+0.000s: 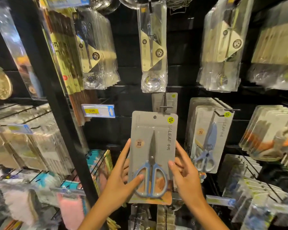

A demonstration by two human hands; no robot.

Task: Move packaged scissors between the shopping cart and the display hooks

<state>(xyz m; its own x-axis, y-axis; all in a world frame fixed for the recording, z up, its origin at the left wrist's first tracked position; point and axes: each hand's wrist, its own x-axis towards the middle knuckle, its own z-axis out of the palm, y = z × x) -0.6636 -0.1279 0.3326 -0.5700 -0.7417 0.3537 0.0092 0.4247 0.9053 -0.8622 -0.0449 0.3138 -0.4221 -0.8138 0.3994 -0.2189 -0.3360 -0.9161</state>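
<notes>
A grey card pack of blue-handled scissors [152, 146] is held upright in front of the black display wall. My left hand [121, 176] grips its lower left edge, thumb across the handles. My right hand [184, 173] grips its lower right edge. The pack's hanging hole sits just below and left of a black display hook [165, 107], which carries another grey scissor pack [170, 101] behind it. To the right, a row of the same kind of scissor packs [208, 140] hangs on a second hook. No shopping cart is in view.
Packaged ladles and spoons [154, 47] hang above the hook. A blue price tag [98, 110] sticks out to the left. A black upright post [56, 105] divides the shelving; packs and cloths fill the hooks on the left and below.
</notes>
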